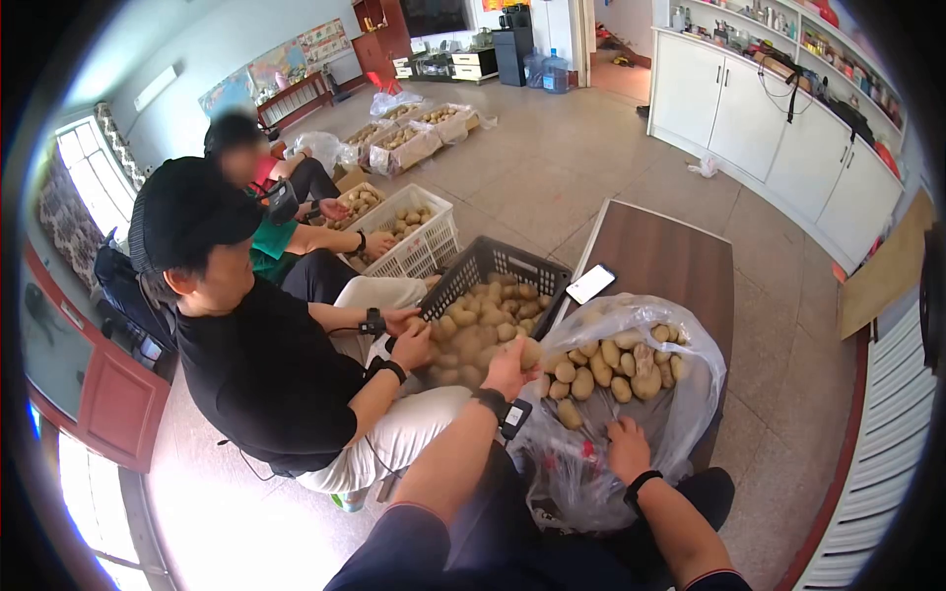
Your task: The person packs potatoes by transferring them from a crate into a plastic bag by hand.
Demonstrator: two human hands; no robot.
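Over the right edge of the black crate (pixel 473 258), my left hand (pixel 512 368) has its fingers closed round a potato (pixel 531 353). Many potatoes (pixel 483 315) fill the crate. My right hand (pixel 628 448) is at the near side of a clear plastic bag (pixel 702 394), with its fingers pointing to the potatoes (pixel 621 369) inside; whether it pinches the plastic is not clear. The bag lies open on a dark brown table (pixel 670 246). A phone (pixel 590 284) rests on the table beside the bag.
To the left sits a co-worker in black (pixel 266 374), both hands at the black crate. Another person's arm reaches into a white crate (pixel 434 241) of potatoes. Further back are more potato-filled boxes (pixel 399 153) on the floor. White cabinets (pixel 749 118) line the right wall.
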